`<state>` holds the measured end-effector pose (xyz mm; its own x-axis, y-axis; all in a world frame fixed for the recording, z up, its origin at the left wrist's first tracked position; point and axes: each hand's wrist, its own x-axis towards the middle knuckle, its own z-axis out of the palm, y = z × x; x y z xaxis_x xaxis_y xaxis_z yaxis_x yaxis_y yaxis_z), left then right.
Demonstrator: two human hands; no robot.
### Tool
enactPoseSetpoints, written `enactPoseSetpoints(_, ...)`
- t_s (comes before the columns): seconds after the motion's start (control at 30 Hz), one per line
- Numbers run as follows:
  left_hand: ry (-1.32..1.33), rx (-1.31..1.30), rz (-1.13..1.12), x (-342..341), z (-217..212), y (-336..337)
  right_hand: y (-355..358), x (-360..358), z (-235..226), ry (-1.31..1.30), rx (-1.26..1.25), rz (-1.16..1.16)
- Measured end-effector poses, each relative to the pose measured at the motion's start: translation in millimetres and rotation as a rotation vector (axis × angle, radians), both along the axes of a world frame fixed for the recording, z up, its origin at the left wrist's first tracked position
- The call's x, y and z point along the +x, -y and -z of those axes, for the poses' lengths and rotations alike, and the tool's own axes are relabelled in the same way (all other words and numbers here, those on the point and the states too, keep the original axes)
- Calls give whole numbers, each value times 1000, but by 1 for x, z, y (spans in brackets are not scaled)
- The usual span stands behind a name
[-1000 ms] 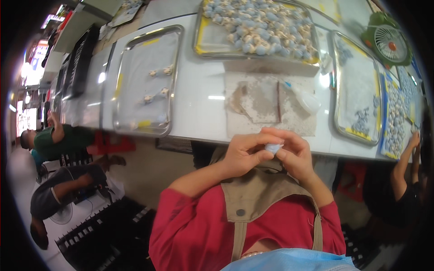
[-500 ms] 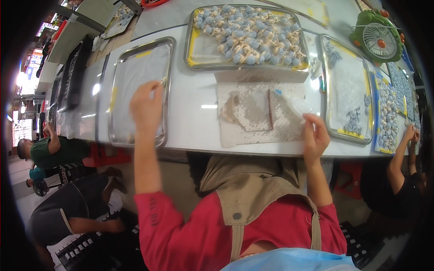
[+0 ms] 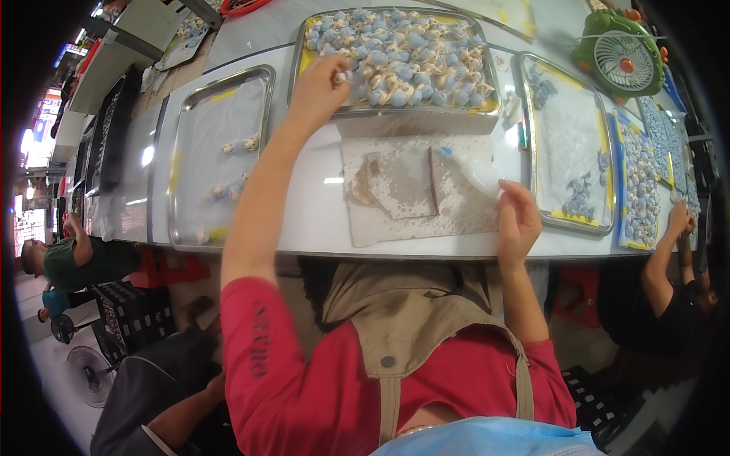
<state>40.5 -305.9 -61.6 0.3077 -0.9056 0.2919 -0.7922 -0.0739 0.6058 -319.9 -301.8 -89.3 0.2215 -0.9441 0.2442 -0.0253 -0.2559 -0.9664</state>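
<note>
My left hand (image 3: 321, 90) reaches over the near left corner of a metal tray (image 3: 295, 80) crowded with small blue-and-cream figurines (image 3: 411, 57). Its fingers are bent together at a pale bit that is too small to make out. Low at the right, my right hand (image 3: 520, 219) pinches a translucent squeeze bottle (image 3: 480, 176), whose blue tip points left over a stained cardboard sheet (image 3: 464, 209). On the left, a paper-lined tray (image 3: 179, 159) carries several of the same figurines (image 3: 242, 144).
A metal tray (image 3: 525, 137) at the right bears small grey-blue pieces (image 3: 580, 196). Beyond it are another figurine-filled tray (image 3: 639, 190) and a green fan (image 3: 623, 61). Co-workers sit at both sides, one with hands (image 3: 681, 219) at the far right.
My left hand has moved from the left tray to the far figurine tray, uncovering figurines in the left one. My right hand still holds the bottle. The whole view has shifted slightly.
</note>
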Motion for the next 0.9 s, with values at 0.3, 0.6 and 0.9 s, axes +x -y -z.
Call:
enactPoseSetpoints(0.3, -1090, -177, -9, -74, -11, -89, 9, 11, -9, -537, -349, 22)
enactPoseSetpoints(0.6, -1552, 261, 125, -184, -2, -146, 7, 14, -17, -640, -247, -60)
enactPoseSetpoints(0.9, -1546, 137, 48, -195, 6, -149, -17, -7, -23, 48, 388, -132)
